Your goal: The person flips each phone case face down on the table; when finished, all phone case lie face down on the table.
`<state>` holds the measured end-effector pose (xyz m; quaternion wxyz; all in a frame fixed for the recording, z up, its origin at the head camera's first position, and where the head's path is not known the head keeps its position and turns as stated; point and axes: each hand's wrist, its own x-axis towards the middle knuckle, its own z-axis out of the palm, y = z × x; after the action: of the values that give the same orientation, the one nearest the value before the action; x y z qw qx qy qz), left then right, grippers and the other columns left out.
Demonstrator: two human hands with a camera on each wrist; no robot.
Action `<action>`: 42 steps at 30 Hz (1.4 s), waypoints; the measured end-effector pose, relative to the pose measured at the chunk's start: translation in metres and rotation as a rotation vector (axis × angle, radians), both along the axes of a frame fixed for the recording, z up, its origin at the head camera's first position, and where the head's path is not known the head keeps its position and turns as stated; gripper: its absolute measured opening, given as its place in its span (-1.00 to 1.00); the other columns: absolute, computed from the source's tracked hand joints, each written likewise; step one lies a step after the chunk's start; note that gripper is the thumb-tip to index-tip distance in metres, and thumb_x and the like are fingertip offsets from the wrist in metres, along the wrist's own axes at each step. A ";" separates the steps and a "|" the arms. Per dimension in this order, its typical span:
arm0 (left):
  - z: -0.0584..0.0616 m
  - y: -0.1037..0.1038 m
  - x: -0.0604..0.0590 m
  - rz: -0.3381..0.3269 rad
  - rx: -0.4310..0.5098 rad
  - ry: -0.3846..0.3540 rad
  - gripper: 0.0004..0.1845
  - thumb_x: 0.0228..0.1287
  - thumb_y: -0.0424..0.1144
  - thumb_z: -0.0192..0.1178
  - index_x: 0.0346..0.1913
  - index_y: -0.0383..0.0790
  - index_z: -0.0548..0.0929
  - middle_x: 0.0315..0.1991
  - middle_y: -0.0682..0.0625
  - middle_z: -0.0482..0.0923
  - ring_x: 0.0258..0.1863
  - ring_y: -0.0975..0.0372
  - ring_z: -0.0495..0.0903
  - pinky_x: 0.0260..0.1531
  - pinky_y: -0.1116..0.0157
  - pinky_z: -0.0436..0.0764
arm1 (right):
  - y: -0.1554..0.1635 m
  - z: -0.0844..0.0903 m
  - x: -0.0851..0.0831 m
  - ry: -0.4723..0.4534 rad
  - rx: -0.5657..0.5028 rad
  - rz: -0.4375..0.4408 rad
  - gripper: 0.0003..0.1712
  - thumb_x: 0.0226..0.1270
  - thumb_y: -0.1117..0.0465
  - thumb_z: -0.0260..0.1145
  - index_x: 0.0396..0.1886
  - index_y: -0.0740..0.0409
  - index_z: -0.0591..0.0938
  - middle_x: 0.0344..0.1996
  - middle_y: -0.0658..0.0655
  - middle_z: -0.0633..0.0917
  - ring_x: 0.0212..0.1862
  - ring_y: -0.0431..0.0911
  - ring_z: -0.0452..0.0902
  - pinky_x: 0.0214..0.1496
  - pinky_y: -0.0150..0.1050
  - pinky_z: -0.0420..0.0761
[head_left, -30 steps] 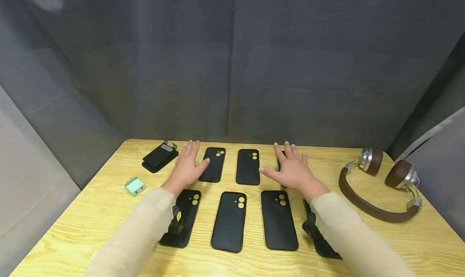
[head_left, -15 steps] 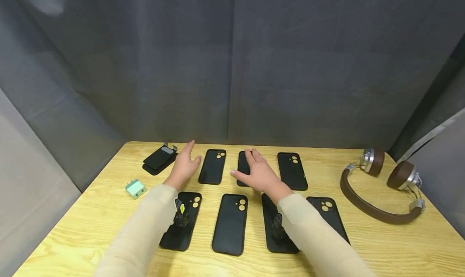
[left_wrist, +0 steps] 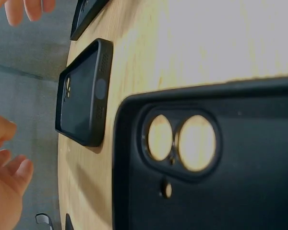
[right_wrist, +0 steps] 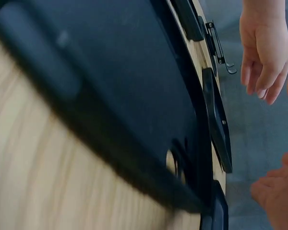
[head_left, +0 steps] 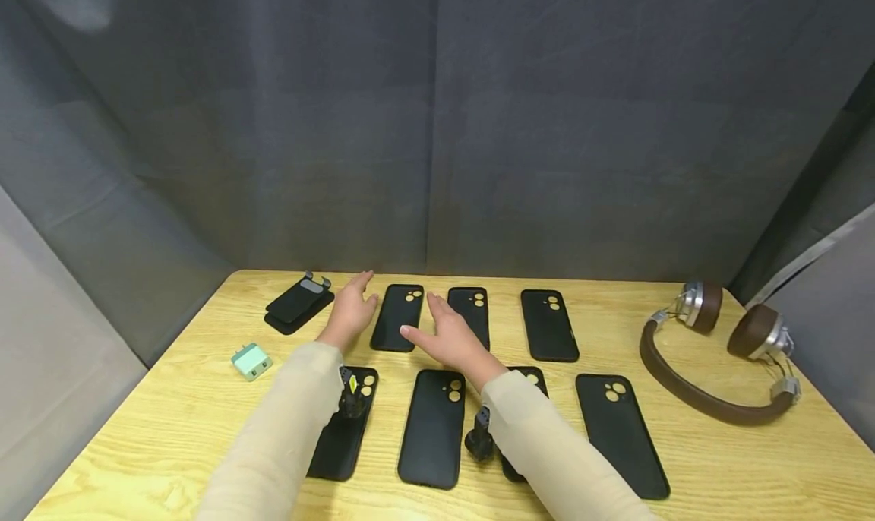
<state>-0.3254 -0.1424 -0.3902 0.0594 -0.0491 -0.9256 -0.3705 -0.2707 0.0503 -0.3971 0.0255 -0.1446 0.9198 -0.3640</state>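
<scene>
Lying between spread fingers of the left hand and right hand, a phone case is untouched; its side buttons are seen only from the left wrist

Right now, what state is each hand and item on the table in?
left hand: open, holding nothing, beside the back-row left case
right hand: open, fingers straight, over the second back-row case
phone cases: lying flat, camera cutouts up
headphones: lying on the table
green charger: unplugged
</scene>
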 end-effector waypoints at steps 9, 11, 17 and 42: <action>-0.010 0.000 -0.009 0.015 0.109 -0.109 -0.47 0.33 -0.41 -0.01 0.35 -0.31 0.23 0.33 -0.24 0.22 0.23 -0.08 0.34 0.15 0.08 0.39 | -0.015 -0.011 -0.009 -0.122 -0.151 -0.101 -0.13 0.29 -0.09 0.19 0.42 0.23 0.09 0.33 0.28 0.27 0.31 0.13 0.25 0.25 0.00 0.34; -0.011 0.000 -0.010 0.017 0.141 -0.137 -0.49 0.33 -0.42 -0.02 0.34 -0.31 0.25 0.33 -0.24 0.23 0.25 -0.07 0.32 0.17 0.09 0.37 | -0.017 -0.012 -0.012 -0.156 -0.186 -0.122 -0.16 0.29 -0.04 0.21 0.42 0.24 0.11 0.30 0.29 0.32 0.27 0.13 0.31 0.20 -0.01 0.40; -0.014 0.000 -0.016 -0.009 0.223 -0.174 -0.50 0.25 -0.54 -0.07 0.29 -0.43 0.30 0.28 -0.31 0.27 0.31 -0.06 0.20 0.24 0.08 0.28 | -0.020 -0.014 -0.019 -0.235 -0.297 -0.202 -0.22 0.26 0.07 0.27 0.38 0.24 0.19 0.21 0.31 0.42 0.22 0.13 0.36 0.19 -0.02 0.40; -0.022 0.008 -0.022 0.054 0.278 -0.350 -0.44 0.10 -0.68 -0.12 0.22 -0.41 0.41 0.18 -0.29 0.41 0.16 -0.01 0.42 0.02 0.23 0.46 | -0.035 -0.020 -0.024 -0.192 -0.121 -0.228 -0.33 0.10 0.30 0.38 0.24 0.32 0.40 -0.02 0.21 0.61 0.14 0.03 0.43 0.21 -0.11 0.39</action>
<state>-0.3475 -0.1345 -0.4125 -0.0860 0.0495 -0.8629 -0.4955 -0.2947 0.0153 -0.4169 0.0632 -0.0051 0.8999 -0.4315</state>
